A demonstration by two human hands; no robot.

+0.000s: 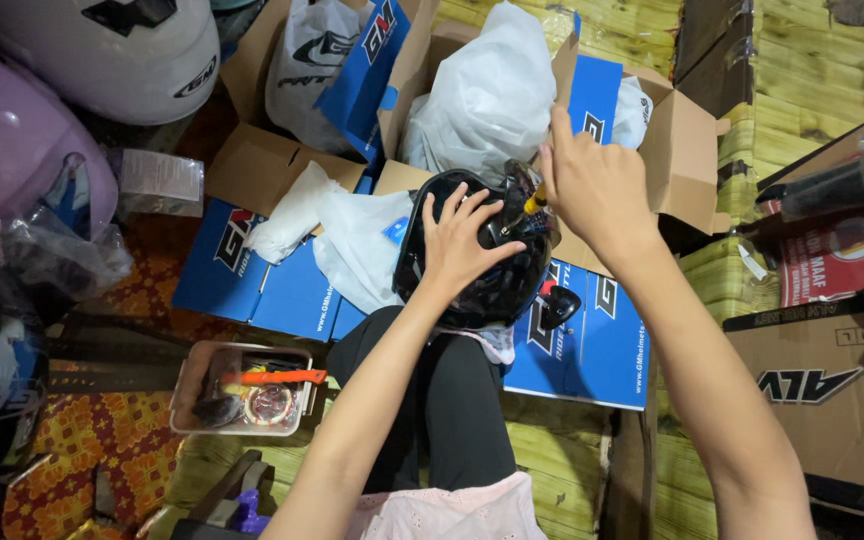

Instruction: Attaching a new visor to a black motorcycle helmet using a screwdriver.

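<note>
Blue and brown cardboard boxes [592, 330] spread over the floor from nine o'clock round to three, some open, with white plastic bags [487, 95] stuffed in the ones at twelve. A white helmet [112, 50] and a lilac helmet [22, 150] sit at ten o'clock. At the centre a glossy black helmet [482, 260] rests on the person's knee, which is clad in dark trousers. At seven o'clock a small clear tray [192, 385] holds an orange-handled tool and odd bits.

The left hand [457, 245] lies spread flat on the crown of the black helmet, pressing it down. The right hand [592, 185], at one o'clock from it, is closed around a yellow-handled screwdriver [535, 200] whose tip goes in at the side of the helmet near the visor hinge; the tip itself is hidden.

The shell is round and slick and sits on a knee, so it could roll under the push. The driver could then skid off the screw and scratch the visor or jab the left fingers close by.
</note>
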